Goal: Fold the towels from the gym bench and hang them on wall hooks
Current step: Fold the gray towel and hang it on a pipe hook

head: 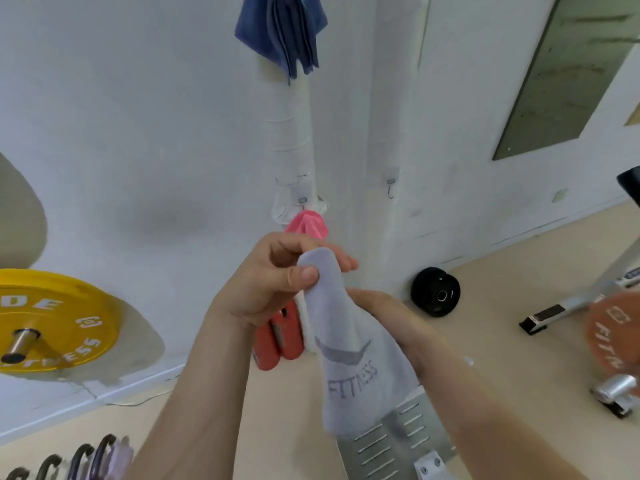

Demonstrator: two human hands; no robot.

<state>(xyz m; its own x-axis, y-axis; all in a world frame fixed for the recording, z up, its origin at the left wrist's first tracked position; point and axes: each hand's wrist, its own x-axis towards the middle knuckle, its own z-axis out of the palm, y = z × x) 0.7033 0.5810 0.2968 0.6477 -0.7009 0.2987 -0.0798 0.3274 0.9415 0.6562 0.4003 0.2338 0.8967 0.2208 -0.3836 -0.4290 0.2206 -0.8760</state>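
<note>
1. The grey towel [356, 344] is folded into a long narrow strip, pale grey-lilac, with a darker swoosh mark and the word "FITNESS" printed on its lower half. It hangs between both hands in front of the white wall [138, 133], its rounded top end raised and its lower end loose above a slotted metal plate [391, 441].
2. On the wall, a blue towel [282, 31] hangs folded at the top, cut off by the frame edge; lower down a pink towel [307, 226] hangs from a small hook [302, 199], its lower part hidden behind the left hand. An empty hook [390, 188] sits to its right.
3. Two orange-red objects [278, 336] stand behind the left wrist; what they are is hard to make out. A yellow weight plate [62, 317] is cut off at the left edge.
4. The left hand [273, 282] pinches the towel's top end, thumb pressed on the front, fingers curled behind.
5. The right hand [384, 313] lies against the towel's right side; its fingers are hidden behind the cloth, so its closure cannot be told.
</note>
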